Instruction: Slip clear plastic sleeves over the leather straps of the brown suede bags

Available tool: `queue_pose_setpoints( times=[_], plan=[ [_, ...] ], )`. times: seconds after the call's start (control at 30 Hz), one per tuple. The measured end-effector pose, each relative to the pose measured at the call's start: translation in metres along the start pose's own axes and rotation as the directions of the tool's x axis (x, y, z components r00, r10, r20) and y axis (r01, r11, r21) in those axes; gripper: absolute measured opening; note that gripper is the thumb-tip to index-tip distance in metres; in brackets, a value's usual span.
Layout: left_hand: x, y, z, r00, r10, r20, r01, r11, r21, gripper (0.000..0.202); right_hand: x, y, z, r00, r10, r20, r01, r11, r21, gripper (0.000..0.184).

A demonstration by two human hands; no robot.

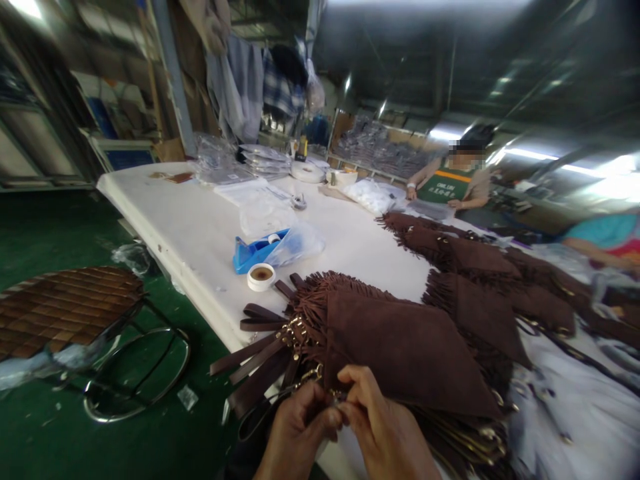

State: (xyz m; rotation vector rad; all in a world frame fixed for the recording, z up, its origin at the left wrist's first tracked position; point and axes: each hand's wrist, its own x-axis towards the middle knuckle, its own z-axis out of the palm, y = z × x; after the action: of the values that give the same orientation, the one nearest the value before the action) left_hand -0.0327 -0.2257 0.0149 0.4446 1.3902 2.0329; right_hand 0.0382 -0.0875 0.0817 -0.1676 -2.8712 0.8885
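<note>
A stack of brown suede fringed bags [410, 347] lies on the near end of the white table [200, 233], with brown leather straps [260, 360] and brass clasps hanging over the table edge. My left hand [295, 433] and my right hand [380, 427] meet at the bottom centre, both with fingers pinched together at the corner of the top bag, near a brass clasp. What they pinch looks like a strap end or clasp; it is too small to name.
More brown fringed bags [475, 260] are spread across the table's right side. A blue tape dispenser [255, 252], a tape roll [261, 277] and clear plastic bags [295, 243] lie further in. A person in a green apron [450, 183] works at the far end. A woven-seat stool [65, 310] stands left.
</note>
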Motion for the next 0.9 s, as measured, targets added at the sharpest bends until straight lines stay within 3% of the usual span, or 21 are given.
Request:
queue_pose_setpoints(
  times=[0.2,0.37,0.57,0.67,0.8,0.9],
  plan=[
    [-0.003,0.01,0.002,0.997,-0.06,-0.039,0.059,0.998,-0.024,0.036,0.002,-0.004,-0.004,0.998,0.062,0.034,-0.062,0.998,0.025,0.029],
    [0.0,0.007,0.009,0.964,-0.258,-0.067,0.225,0.924,-0.31,0.036,-0.001,-0.007,-0.005,1.0,-0.016,0.004,0.016,1.0,0.025,0.029],
    [0.0,0.006,0.015,0.935,-0.35,-0.064,0.264,0.805,-0.531,0.035,-0.006,-0.001,0.012,0.989,-0.079,-0.129,0.076,0.997,-0.027,0.032],
    [0.001,0.008,0.017,0.929,-0.366,-0.057,0.267,0.769,-0.58,0.032,-0.009,0.005,0.025,0.974,-0.023,-0.223,0.03,0.999,0.025,0.024],
    [0.0,0.011,0.019,0.921,-0.375,-0.109,0.255,0.789,-0.559,0.036,-0.017,0.009,0.037,0.938,0.129,-0.323,-0.087,0.986,0.139,0.011],
    [-0.002,0.012,0.02,0.917,-0.375,-0.134,0.253,0.81,-0.529,0.038,-0.023,0.009,0.046,0.903,0.183,-0.389,-0.135,0.98,0.146,0.016]
  ],
)
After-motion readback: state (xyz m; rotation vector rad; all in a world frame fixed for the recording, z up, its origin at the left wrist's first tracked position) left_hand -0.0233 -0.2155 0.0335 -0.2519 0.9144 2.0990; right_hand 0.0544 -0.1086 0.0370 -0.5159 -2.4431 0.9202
